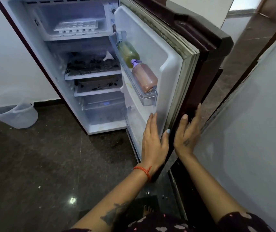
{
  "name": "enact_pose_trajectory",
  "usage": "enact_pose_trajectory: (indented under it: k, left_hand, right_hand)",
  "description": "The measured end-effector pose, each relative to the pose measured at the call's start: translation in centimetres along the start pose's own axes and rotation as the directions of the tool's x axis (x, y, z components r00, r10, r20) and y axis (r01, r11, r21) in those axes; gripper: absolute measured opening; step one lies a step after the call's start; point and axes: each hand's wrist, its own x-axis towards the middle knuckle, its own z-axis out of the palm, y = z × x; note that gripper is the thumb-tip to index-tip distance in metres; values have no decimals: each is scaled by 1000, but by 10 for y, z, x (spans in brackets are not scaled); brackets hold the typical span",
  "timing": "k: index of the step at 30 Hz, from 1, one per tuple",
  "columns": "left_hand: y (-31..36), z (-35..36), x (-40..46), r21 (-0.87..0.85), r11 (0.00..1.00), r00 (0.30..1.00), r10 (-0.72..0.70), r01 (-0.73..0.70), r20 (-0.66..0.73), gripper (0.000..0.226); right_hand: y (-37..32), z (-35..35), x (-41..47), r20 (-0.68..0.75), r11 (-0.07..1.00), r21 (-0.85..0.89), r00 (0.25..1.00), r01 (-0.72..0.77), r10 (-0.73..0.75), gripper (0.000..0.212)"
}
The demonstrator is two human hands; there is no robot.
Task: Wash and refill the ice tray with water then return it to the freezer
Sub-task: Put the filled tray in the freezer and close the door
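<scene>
ice tray — far, in freezer compartment | left hand flat on fridge door inner face | right hand fingers seemingly straight — on door's outer edge

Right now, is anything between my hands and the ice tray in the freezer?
Nothing visible. The ice tray sits alone in the open freezer compartment; left hand and right hand are on the door edge.

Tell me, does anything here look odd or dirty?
Yes. The door gasket looks grimy and darkly stained near the top, and yellowish marks spot the door's inner liner below the bottle shelf. The ice tray sits level.
</scene>
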Motion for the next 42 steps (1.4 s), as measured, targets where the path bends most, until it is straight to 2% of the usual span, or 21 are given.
enact_pose_trajectory:
  k: [5, 11, 16, 20, 22, 26, 28, 37, 40, 42]
  left_hand:
    - [-8, -5, -4, 15, 1000, 997, -4, 5, -74, 62]
    - [-22, -25, -8, -47, 997, 976, -69, 61, -207, 61]
    - [-35, -47, -7, -86, 991, 936, -125, 102, -329, 70]
    - [-48, -69, -5, -158, 980, 881, -177, 118, -439, 78]
    - [-51, -79, -5, -162, 979, 851, -189, 125, -490, 82]
    - [-55, -99, 0, -154, 981, 821, -182, 116, -542, 88]
    - [-59, -109, 6, -131, 982, 811, -183, 132, -555, 85]
    - [-97, -162, 30, -18, 987, 798, -141, 161, -586, 73]
    - [-113, -182, 41, 1, 988, 799, -122, 152, -589, 71]
    - [-125, -197, 50, 31, 993, 799, -75, 116, -597, 70]
  right_hand:
    - [-9, 8, -15, 40, 997, 55, 997, 57, -59, 63]
    - [-18, 24, -33, 47, 977, 51, 976, 209, -212, 47]
    - [-24, 43, -47, 122, 931, -12, 924, 365, -361, 33]
    - [-42, 58, -49, 137, 902, -30, 896, 431, -423, 29]
    - [-52, 66, -51, 136, 906, 32, 897, 421, -421, 32]
    - [-72, 81, -55, 129, 920, 302, 946, 250, -299, 39]
    - [-79, 91, -55, 140, 912, 366, 958, 186, -252, 41]
    - [-102, 152, -74, 254, 948, 248, 931, 199, -261, 55]
    - [-113, 173, -79, 324, 944, 270, 905, 191, -276, 61]
    - [-121, 188, -79, 330, 928, 316, 894, 199, -304, 58]
